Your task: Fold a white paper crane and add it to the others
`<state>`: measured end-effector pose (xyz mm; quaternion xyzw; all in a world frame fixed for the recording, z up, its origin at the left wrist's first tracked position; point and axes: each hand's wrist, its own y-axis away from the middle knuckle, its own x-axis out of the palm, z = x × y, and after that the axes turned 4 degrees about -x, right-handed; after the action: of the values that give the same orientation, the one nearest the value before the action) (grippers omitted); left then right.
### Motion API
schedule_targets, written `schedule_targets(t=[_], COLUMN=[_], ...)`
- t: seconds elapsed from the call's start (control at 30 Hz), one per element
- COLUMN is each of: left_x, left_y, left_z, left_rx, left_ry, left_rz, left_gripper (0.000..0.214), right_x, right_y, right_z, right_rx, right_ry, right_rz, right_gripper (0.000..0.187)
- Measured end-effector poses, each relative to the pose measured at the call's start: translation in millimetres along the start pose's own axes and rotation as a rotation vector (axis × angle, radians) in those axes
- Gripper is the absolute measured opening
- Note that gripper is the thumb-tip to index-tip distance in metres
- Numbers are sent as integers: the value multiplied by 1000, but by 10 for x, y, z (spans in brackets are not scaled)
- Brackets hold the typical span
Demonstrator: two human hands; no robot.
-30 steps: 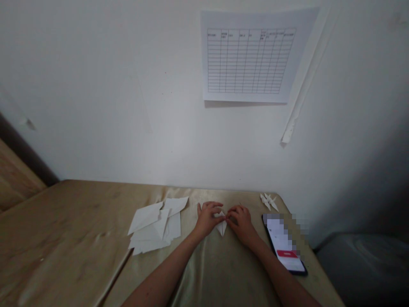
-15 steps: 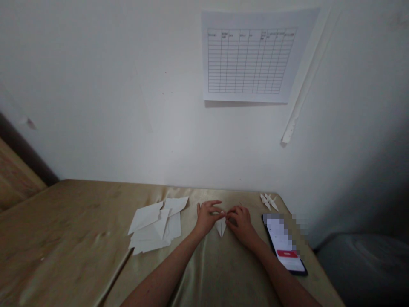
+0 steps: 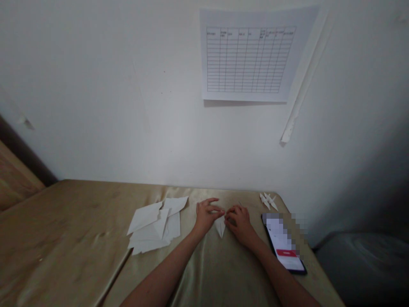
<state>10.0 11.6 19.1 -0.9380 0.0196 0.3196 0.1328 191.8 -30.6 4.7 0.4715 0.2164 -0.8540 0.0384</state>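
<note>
On a shiny gold-covered surface (image 3: pixel 79 230) against a white wall (image 3: pixel 111 106), a small folded paper (image 3: pixel 220 229) lies between two bare hands, its pointed end toward the person. The left hand (image 3: pixel 205 216) has its grip pinching the paper's upper end, thumb and forefinger together, other fingers raised. The right hand (image 3: pixel 240 220) curls at the paper's right edge; its fingertips are partly hidden, so whether its grip pinches cannot be told. To the left lies a loose pile of white sheets (image 3: pixel 145 219). To the right, small folded paper shapes (image 3: pixel 272 202) sit beyond a lit phone (image 3: pixel 281 243). A printed chart (image 3: pixel 246 59) hangs above.
</note>
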Motion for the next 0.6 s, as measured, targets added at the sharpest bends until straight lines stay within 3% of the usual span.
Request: schedule_targets(t=[0.3, 0.6], left_x=[17, -10], left_y=[-11, -15], left_z=[33, 22], left_rx=[20, 21], left_ry=[18, -82], left_rz=[-26, 28], left_gripper=[13, 12], right_x=[-3, -1], right_y=[-17, -16], right_z=[-5, -33], right_rx=[3, 17], right_ry=[6, -25], right_rz=[-16, -26], right_gripper=[10, 11])
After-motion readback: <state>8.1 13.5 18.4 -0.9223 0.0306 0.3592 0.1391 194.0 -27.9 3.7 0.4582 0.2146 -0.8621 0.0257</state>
